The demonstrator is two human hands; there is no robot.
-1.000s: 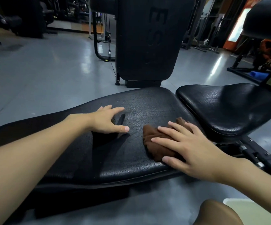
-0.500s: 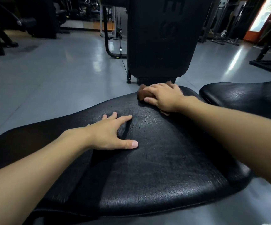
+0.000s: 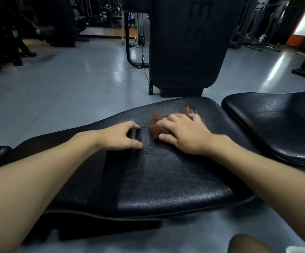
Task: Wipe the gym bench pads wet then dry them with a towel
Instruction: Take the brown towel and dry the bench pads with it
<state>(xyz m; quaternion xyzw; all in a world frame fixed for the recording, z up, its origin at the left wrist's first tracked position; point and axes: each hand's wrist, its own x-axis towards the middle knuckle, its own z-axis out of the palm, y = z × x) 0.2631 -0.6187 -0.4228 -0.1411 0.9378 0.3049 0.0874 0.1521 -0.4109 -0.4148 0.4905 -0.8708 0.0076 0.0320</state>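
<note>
The right hand (image 3: pixel 182 136) is covering most of the brown cloth (image 3: pixel 155 127), whose far edge is blurring. The seat pad (image 3: pixel 275 125) is running off the right edge, and a knee (image 3: pixel 246 243) is running off the bottom edge.

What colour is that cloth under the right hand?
The cloth is brown, clearest in the head view.
</note>
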